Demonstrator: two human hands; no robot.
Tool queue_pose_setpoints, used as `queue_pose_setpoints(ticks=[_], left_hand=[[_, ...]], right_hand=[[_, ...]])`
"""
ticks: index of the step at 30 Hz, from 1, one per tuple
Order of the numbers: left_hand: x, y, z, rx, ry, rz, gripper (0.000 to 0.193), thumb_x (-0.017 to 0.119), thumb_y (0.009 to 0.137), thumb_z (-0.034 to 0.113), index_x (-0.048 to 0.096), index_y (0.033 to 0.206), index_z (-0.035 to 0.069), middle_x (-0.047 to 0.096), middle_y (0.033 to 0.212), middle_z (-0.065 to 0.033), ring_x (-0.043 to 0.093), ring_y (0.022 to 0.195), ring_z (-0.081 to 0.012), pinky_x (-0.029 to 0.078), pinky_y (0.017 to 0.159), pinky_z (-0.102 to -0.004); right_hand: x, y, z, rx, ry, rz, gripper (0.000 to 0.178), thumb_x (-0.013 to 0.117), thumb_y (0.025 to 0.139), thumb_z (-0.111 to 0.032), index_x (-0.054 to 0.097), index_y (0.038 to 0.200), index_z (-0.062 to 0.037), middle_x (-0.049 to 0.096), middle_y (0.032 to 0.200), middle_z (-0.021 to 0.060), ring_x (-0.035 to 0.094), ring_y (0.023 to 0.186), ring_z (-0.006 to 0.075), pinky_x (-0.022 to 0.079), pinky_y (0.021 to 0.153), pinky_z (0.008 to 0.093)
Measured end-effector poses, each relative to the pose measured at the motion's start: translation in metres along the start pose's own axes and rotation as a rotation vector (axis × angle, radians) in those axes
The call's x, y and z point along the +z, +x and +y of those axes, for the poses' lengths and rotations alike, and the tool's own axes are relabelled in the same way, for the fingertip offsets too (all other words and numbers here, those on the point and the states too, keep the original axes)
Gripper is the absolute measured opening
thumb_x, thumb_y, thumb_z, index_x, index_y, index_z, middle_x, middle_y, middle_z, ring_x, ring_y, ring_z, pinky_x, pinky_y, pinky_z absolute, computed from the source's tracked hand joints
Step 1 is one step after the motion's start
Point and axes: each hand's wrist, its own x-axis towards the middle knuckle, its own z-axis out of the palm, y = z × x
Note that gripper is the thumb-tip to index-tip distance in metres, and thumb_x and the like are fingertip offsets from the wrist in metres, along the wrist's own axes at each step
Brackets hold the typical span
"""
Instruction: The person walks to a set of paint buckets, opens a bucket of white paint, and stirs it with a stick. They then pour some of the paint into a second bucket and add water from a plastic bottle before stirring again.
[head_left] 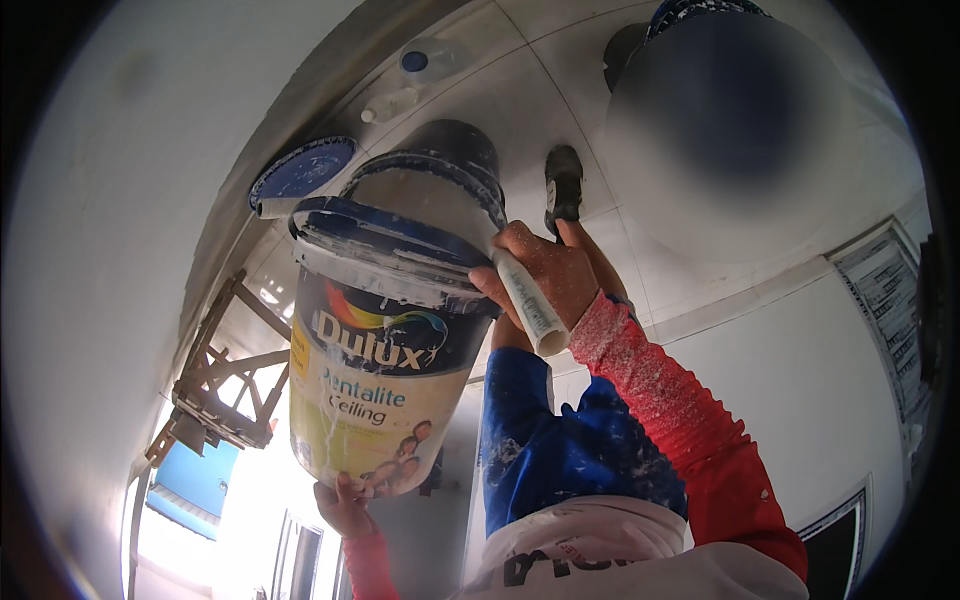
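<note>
A large paint bucket point(375, 400) with a colourful printed label and a paint-smeared blue rim is held tilted in front of me, its top end away from me. Under its base my left hand point(347, 508) supports it with the fingers against the bottom edge. My right hand point(548, 268) is closed around a short white plastic pipe point(533, 312) beside the rim. Just beyond stands a dark bucket point(455, 145) with white smears along its edge. The tilted bucket hides part of it, and I cannot tell whether paint is flowing.
A blue lid point(303, 170) lies by the left wall, near clear plastic bottles point(430, 62) on the tiled floor. A wooden trestle point(225, 385) stands at left. My dark shoe point(565, 185) is ahead. A blurred round white-and-blue shape point(740, 130) fills the upper right.
</note>
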Motion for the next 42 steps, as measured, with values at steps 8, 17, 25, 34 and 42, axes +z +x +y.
queue_pose_setpoints(ticks=[8,17,25,34,42], left_hand=[[0.009,0.004,0.001,-0.055,0.047,-0.019,0.035,0.072,0.092,0.028,0.044,0.094,0.006,0.056,0.074,-0.0058,0.051,0.052,-0.0118,0.045,0.046,-0.0233],[0.013,0.002,-0.001,-0.095,0.055,0.023,0.027,0.066,0.095,0.022,0.044,0.095,0.008,0.053,0.075,-0.0037,0.049,0.053,-0.0100,0.046,0.046,-0.0229],[0.015,0.000,0.002,-0.094,0.063,0.046,0.025,0.066,0.095,0.020,0.043,0.093,0.010,0.051,0.073,-0.0026,0.047,0.053,-0.0092,0.045,0.044,-0.0216],[0.012,-0.001,0.002,-0.096,0.049,0.062,0.023,0.066,0.096,0.018,0.044,0.097,0.009,0.052,0.075,-0.0026,0.049,0.056,-0.0089,0.044,0.044,-0.0208],[0.011,0.000,0.001,-0.100,0.045,0.021,0.024,0.067,0.095,0.019,0.045,0.097,0.009,0.053,0.076,-0.0026,0.050,0.056,-0.0090,0.041,0.045,-0.0219]], right_hand=[[-0.001,0.006,0.011,0.058,0.062,-0.051,0.039,0.066,0.091,-0.044,0.053,0.094,-0.0071,0.066,0.077,0.0096,0.069,0.070,0.0282,0.055,0.061,0.0382],[-0.021,0.011,0.012,-0.051,0.051,-0.001,0.040,0.068,0.090,-0.045,0.063,0.092,-0.0049,0.069,0.081,0.0089,0.070,0.069,0.0242,0.056,0.061,0.0357],[-0.052,0.021,0.008,-0.129,0.067,0.106,0.038,0.079,0.080,-0.044,0.065,0.086,-0.0089,0.066,0.073,0.0037,0.065,0.067,0.0195,0.052,0.063,0.0353],[-0.064,0.035,0.014,-0.219,0.200,0.178,0.032,0.079,0.079,-0.030,0.063,0.089,-0.0044,0.063,0.080,0.0117,0.068,0.070,0.0235,0.058,0.060,0.0339],[-0.049,0.046,0.013,-0.243,0.256,0.275,0.034,0.085,0.075,-0.031,0.063,0.085,-0.0064,0.065,0.075,0.0068,0.067,0.065,0.0216,0.058,0.057,0.0316]])
